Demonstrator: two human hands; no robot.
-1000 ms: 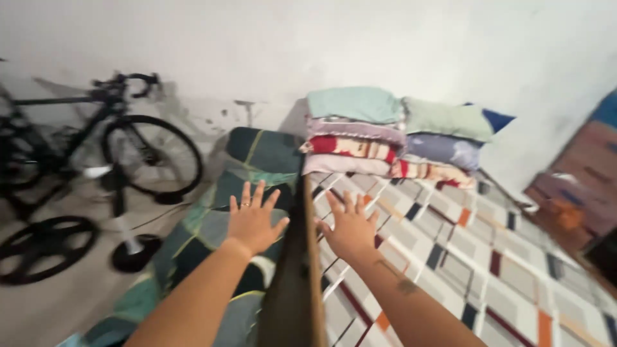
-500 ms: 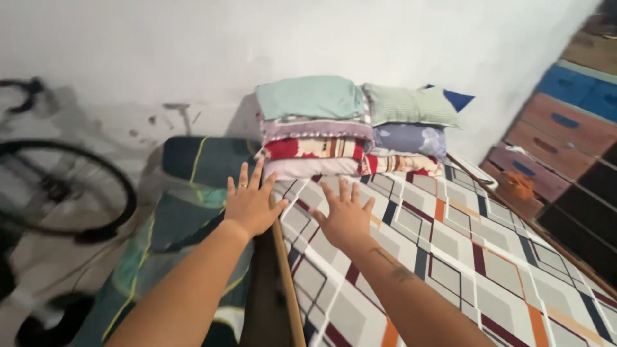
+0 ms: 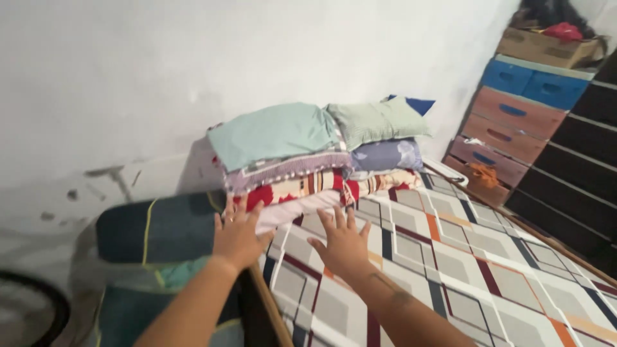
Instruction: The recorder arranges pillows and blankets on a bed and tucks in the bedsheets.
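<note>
folded stack [image 3: 283, 160] lying crosswise, hands [image 3: 238, 234] beside

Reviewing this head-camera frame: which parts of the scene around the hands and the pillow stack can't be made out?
- Left hand: only its back shows, so contact with the stack of folded pillows cannot be confirmed.
- Right hand: its palm faces the patterned bedsheet; touching or hovering is unclear.
- Bottom pillow: motion blur and the left hand hide its edge.
- Dark wheel: cut off by the left frame edge.
- Box on the drawers: contents too blurred.
</note>
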